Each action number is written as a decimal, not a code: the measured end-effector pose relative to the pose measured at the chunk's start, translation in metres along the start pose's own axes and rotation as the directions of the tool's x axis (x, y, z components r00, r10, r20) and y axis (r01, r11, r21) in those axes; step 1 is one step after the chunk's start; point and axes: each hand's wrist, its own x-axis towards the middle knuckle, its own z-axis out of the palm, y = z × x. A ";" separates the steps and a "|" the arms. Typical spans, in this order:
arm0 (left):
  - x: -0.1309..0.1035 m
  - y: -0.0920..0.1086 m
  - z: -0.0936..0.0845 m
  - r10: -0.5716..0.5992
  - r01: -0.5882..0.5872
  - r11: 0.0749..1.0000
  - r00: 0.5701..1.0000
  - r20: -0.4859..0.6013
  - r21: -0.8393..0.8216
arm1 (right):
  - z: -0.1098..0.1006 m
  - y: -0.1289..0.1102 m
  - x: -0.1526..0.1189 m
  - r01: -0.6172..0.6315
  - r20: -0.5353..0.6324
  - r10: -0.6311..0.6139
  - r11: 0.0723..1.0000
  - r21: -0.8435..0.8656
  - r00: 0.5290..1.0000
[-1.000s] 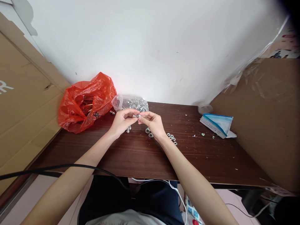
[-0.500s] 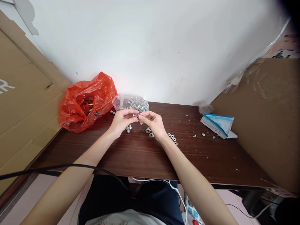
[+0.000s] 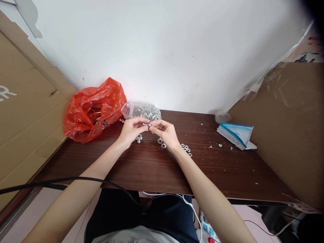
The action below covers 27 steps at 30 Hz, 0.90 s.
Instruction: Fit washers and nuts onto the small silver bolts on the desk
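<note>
Above the dark wooden table, my left hand (image 3: pixel 130 132) is closed in a pinch on a small silver bolt (image 3: pixel 146 124), which lies roughly level between the fingertips. My right hand (image 3: pixel 167 134) is closed at the bolt's right end, with its fingertips on a small ring-shaped metal piece; whether that is a washer or a nut, I cannot tell. Several more bolts (image 3: pixel 139 138) stand on the table just below my left hand. Flat washers (image 3: pixel 163 146) lie under my right hand, and several nuts (image 3: pixel 186 148) sit beside my right wrist.
Behind my hands, a clear plastic container (image 3: pixel 128 109) holds loose metal hardware. An open red plastic bag (image 3: pixel 111 98) is at the left. Cardboard panels (image 3: pixel 27 101) flank the table (image 3: pixel 141 168). A blue-and-white packet (image 3: pixel 235 135) lies right. A black cable (image 3: pixel 76 179) crosses my left forearm.
My right fingertips have shifted slightly at the bolt's end, so the ring-shaped piece shows a little more. Both arms stay nearly still; the things on the table have not moved.
</note>
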 end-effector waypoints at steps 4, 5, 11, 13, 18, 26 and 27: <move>0.000 0.000 0.000 0.013 -0.013 1.000 1.000 0.007 0.015 | 0.001 0.000 0.000 0.004 0.009 -0.004 0.998 -0.057 1.000; 0.000 0.001 0.000 0.017 -0.017 1.000 1.000 0.008 0.023 | 0.001 0.000 0.000 0.004 0.010 -0.003 0.997 -0.075 1.000; 0.000 0.001 0.000 0.035 -0.037 0.998 0.999 0.033 0.049 | 0.003 -0.002 -0.003 -0.006 0.044 0.012 0.989 -0.145 0.999; 0.000 0.002 0.000 0.041 -0.043 0.998 0.998 0.045 0.046 | 0.003 -0.001 -0.004 -0.004 0.070 0.015 0.988 -0.156 0.997; -0.001 0.002 0.000 0.049 -0.053 0.997 0.996 0.073 0.059 | 0.005 0.002 -0.003 -0.046 0.114 0.064 0.986 -0.158 0.991; -0.002 0.004 0.002 0.045 -0.049 0.997 0.997 0.066 0.058 | 0.000 -0.002 -0.002 -0.024 0.044 0.032 0.983 -0.181 0.999; -0.002 0.004 0.002 0.045 -0.049 0.997 0.997 0.064 0.056 | -0.001 -0.003 -0.002 -0.013 0.059 0.023 0.985 -0.175 0.998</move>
